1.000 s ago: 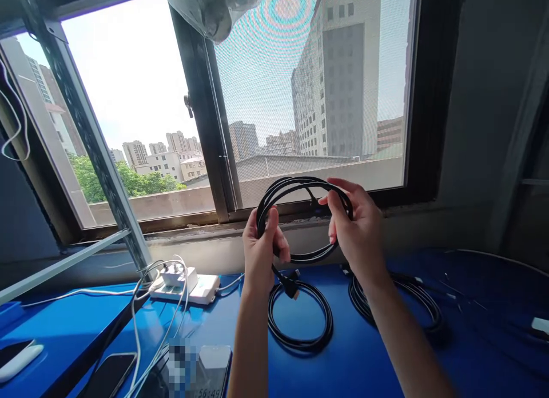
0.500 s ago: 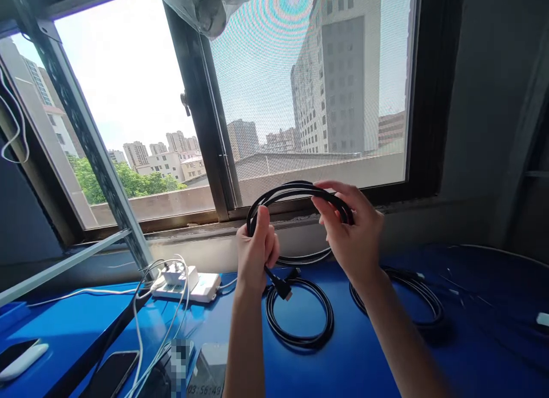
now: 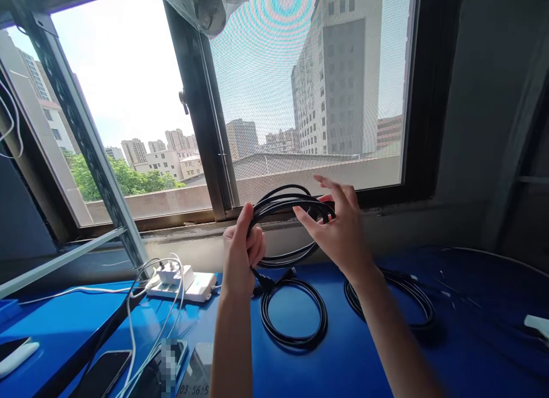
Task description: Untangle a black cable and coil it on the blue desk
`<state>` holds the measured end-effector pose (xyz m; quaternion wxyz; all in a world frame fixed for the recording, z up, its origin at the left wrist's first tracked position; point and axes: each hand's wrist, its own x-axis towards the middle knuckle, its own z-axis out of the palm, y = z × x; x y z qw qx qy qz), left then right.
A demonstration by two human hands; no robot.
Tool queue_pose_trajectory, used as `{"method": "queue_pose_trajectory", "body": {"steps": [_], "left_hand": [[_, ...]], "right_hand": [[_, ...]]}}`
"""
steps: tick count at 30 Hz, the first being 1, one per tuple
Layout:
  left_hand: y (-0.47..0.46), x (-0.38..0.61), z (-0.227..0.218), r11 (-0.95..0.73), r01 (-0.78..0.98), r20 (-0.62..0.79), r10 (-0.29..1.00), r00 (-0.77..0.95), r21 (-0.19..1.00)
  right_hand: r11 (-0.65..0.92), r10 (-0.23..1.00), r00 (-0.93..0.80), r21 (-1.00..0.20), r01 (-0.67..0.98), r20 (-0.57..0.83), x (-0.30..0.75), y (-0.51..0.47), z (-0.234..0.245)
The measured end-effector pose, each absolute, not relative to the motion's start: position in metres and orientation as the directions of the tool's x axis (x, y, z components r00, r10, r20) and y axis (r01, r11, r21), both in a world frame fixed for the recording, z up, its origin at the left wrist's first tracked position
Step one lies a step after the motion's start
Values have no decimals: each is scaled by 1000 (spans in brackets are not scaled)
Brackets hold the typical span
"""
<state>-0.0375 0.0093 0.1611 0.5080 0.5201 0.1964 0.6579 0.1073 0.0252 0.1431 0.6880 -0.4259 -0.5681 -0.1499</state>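
My left hand (image 3: 240,254) is closed around the left side of a coiled black cable (image 3: 283,206) that I hold up in front of the window sill. One plug end hangs just below that fist. My right hand (image 3: 338,232) pinches the right side of the same coil with thumb and fingertips, the other fingers spread. Below, a second black coil (image 3: 294,312) lies flat on the blue table (image 3: 343,363). A third coil (image 3: 403,298) lies to its right, partly behind my right forearm.
A white power strip (image 3: 189,283) with plugs and white wires sits at the left by the sill. Phones (image 3: 100,372) lie near the front left edge, a white device (image 3: 17,358) at far left. A metal bar (image 3: 86,135) slants across the window; thin cables trail right.
The held coil has drawn in narrower, and both hands have shifted slightly left. My right hand has moved from gripping over the coil to pinching it with fingers spread.
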Motion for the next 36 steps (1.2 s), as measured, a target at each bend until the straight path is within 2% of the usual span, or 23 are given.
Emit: {"method": "queue_pose_trajectory", "body": {"steps": [2, 6, 8, 15, 19, 23, 26, 30, 34, 36], "left_hand": [[7, -42, 162, -430, -469, 512, 857, 56, 772], [5, -50, 163, -467, -478, 566, 820, 80, 744], [5, -52, 164, -469, -497, 580, 810, 88, 730], [4, -48, 168, -466, -567, 535, 843, -51, 680], [4, -47, 169, -462, -588, 507, 856, -100, 664], [6, -51, 169, -440, -614, 507, 859, -74, 655], [9, -52, 167, -419, -626, 513, 858, -36, 657], [13, -51, 163, -390, -621, 527, 849, 43, 679], [17, -50, 159, -326, -615, 526, 833, 173, 718], [19, -53, 158, -310, -597, 518, 829, 210, 739]], "right_hand": [[560, 336, 312, -455, 692, 889, 106, 28, 140], [532, 559, 237, -563, 633, 795, 101, 24, 139], [552, 612, 192, -589, 590, 767, 98, 20, 142], [685, 503, 221, -541, 488, 836, 92, 10, 150], [736, 559, 193, -590, 331, 806, 90, 2, 152], [764, 612, 138, -627, 152, 779, 88, -9, 157], [747, 662, 56, -664, 25, 747, 88, -18, 162], [680, 711, -149, -726, -104, 687, 90, -29, 165], [615, 696, -347, -771, -163, 629, 90, -34, 165], [621, 683, -360, -764, -173, 636, 90, -34, 165]]}}
